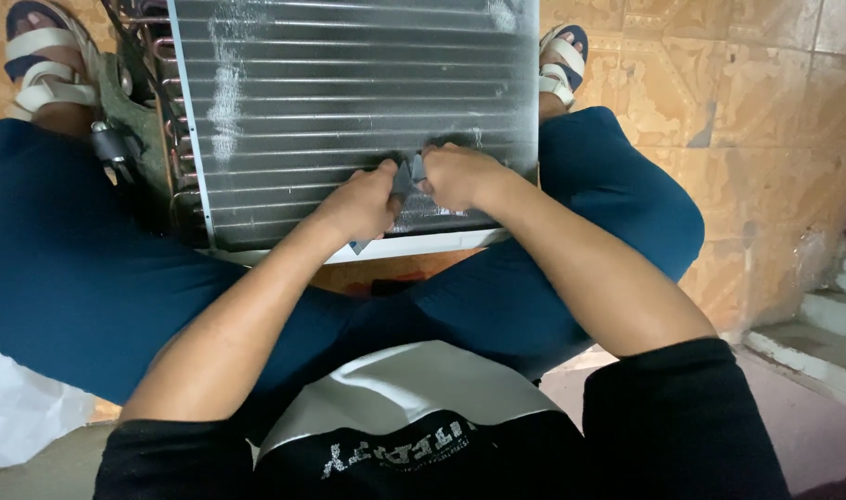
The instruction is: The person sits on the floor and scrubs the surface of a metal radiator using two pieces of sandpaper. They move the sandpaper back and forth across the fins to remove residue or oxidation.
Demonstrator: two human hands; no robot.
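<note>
A finned metal coil panel (pixel 349 93) with horizontal tubes lies across my legs, its white frame edge (pixel 414 245) nearest me. My left hand (pixel 358 204) grips a thin grey flat tool (pixel 403 181) pressed against the fins near the panel's lower edge. My right hand (pixel 455 176) is closed on the same tool from the other side, knuckles resting on the fins. White residue streaks the fins at the upper left (pixel 224 83). What lies under my fingers is hidden.
Copper tube bends (pixel 159 56) and a small dark fitting (pixel 113 143) stick out at the panel's left side. My sandalled feet (pixel 43 65) rest on orange floor tiles (pixel 765 93). A concrete step (pixel 812 333) rises at the right. White plastic (pixel 16 407) lies lower left.
</note>
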